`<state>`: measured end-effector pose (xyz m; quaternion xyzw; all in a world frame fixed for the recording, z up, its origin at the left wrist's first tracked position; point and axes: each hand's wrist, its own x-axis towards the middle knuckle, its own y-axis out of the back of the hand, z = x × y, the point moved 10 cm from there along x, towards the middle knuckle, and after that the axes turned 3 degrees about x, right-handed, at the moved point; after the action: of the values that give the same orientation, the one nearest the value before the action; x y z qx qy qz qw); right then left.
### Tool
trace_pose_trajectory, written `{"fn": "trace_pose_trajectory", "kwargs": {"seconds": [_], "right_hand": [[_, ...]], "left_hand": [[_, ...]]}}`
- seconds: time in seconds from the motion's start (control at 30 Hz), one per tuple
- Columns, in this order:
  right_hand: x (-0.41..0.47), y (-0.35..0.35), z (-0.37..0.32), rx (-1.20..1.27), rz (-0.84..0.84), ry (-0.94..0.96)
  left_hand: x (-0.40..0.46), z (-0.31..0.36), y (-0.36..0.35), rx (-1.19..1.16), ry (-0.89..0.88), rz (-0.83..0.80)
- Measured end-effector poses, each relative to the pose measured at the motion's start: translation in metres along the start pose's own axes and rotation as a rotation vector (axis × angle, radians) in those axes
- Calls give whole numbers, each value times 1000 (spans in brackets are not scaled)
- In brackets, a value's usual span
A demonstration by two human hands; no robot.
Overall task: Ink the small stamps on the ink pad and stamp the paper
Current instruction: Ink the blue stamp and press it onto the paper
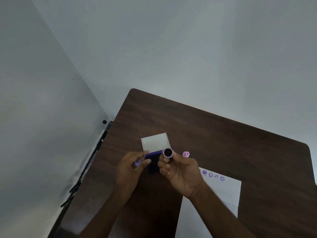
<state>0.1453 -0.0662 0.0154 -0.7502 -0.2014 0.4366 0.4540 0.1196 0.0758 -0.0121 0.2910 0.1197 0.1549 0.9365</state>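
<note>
Above the open ink pad (152, 164), the right hand (180, 174) fingers grip a purple stamp (168, 153) face-up, the paper (223, 189) lying rightward, while left hand (132, 167) fingers pinch a lilac cap (138, 163).

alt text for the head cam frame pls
Two bare hands hover over an open ink pad on a dark wooden table: the right hand holds a round purple stamp face-up, the left hand pinches a small lilac piece. White paper bears four purple prints.

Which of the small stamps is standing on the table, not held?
The pink round stamp right of the open ink pad; the other two sit in the hands.
</note>
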Motion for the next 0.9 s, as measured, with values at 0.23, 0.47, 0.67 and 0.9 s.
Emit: {"fn": "trace_pose_trajectory", "kwargs": {"seconds": [0.23,0.47,0.67,0.9], "right_hand": [[-2,5,9,152,39,-25],[-1,-1,11,171,6,-42],[1,-11,8,204,-101,-55],[4,2,-4,60,-63,4]], "left_hand": [[-14,83,3,50,-273,-33],[-12,61,-11,-24,-51,-136],[-10,52,-15,-29,53,-192],[-10,85,8,-41,-94,3]]}}
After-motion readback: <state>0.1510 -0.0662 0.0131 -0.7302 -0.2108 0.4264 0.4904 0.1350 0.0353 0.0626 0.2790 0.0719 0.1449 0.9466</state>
